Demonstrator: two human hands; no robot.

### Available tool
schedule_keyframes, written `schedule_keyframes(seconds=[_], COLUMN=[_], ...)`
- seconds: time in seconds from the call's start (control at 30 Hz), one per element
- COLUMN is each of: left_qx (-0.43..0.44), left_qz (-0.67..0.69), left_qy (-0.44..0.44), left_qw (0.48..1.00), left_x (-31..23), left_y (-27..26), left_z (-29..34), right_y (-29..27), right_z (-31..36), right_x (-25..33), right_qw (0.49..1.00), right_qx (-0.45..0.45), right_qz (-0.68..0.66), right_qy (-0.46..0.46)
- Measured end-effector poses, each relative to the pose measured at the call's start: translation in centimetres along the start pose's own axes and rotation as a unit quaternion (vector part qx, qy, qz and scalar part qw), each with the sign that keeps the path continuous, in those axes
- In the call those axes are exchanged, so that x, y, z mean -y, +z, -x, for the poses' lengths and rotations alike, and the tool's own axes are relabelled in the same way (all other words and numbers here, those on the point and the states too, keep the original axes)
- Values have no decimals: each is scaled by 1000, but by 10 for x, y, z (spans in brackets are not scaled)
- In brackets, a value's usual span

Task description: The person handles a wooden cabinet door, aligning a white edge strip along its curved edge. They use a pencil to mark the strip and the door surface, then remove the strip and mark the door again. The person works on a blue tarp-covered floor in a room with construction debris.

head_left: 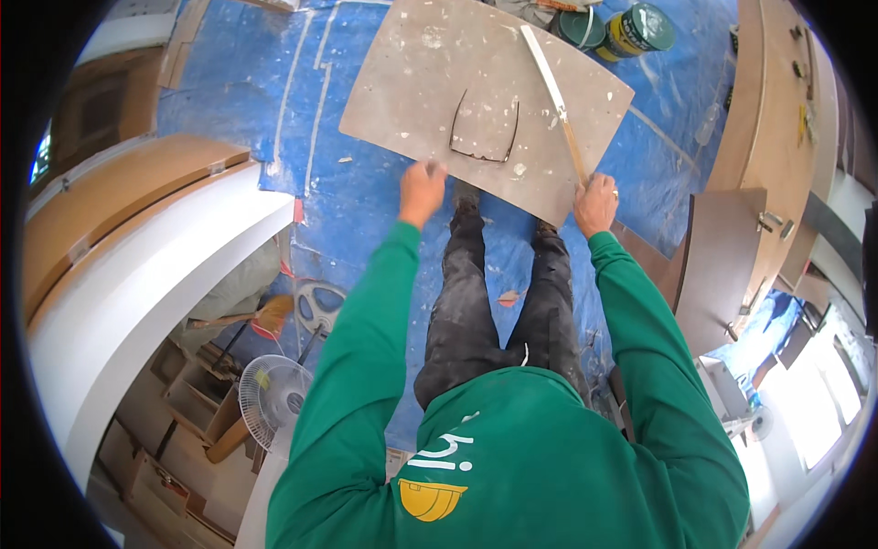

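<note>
Board: here's the broad grey-brown board (416,87), spread out ahead of the person's shoes (467,195), over blue sheeting (361,215); what bears it underneath, I can't tell.
Left hand: the left hand (423,192) is right at the near edge, fingers curled in; whether they pinch the board, I can't tell.
Right hand: over by the near-right corner, the right hand (596,203) looks closed round the wooden end of a long stick (561,106), pale at its far end; a pinch on the board too can't be made out.
Board's feel: stiff, I'd judge, and awkward more than fragile; dusty, spattered faces could slip, so opposite edges look the best hold, kept level.
Stick's feel: light and rigid, surely; the wooden end is the place to take it.
Glasses: dark-framed glasses (480,158) lie loose on top, arms unfolded; delicate, likely to slide on any tilt, best lifted by the frame.
</note>
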State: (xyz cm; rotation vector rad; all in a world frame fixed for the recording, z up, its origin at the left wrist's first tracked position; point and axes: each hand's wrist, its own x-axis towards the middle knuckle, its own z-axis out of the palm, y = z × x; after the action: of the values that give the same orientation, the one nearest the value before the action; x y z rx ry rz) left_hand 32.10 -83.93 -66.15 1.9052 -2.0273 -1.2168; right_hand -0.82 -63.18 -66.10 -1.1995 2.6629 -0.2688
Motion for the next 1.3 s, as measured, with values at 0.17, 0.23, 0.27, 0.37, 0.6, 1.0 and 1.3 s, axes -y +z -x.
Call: schedule_keyframes(seconds=[0.17, 0.23, 0.27, 0.37, 0.6, 1.0, 1.3], left_qx=[64, 46, 35, 4, 67, 59, 152], left_qz=[-62, -109, -134, -133, -23, -121, 42], left_qy=[-13, 17, 31, 99, 15, 103, 126], left_qw=[996, 993, 990, 986, 997, 986, 979], left_x=[-33, -36, -33, -19, -19, -13, -55], left_y=[8, 23, 29, 36, 24, 51, 36], left_z=[-91, -93, -91, -90, -50, -96, 3], right_y=[16, 27, 33, 50, 52, 76, -18], right_z=[-20, -29, -32, -37, 14, -16, 92], right_x=[61, 93, 109, 138, 122, 128, 107], right_qw=[983, 969, 964, 961, 957, 958, 922], right_qx=[99, 141, 152, 190, 121, 68, -15], right_qz=[-137, -173, -184, -132, -232, -219, -311], right_qy=[66, 107, 116, 151, 127, 171, 231])
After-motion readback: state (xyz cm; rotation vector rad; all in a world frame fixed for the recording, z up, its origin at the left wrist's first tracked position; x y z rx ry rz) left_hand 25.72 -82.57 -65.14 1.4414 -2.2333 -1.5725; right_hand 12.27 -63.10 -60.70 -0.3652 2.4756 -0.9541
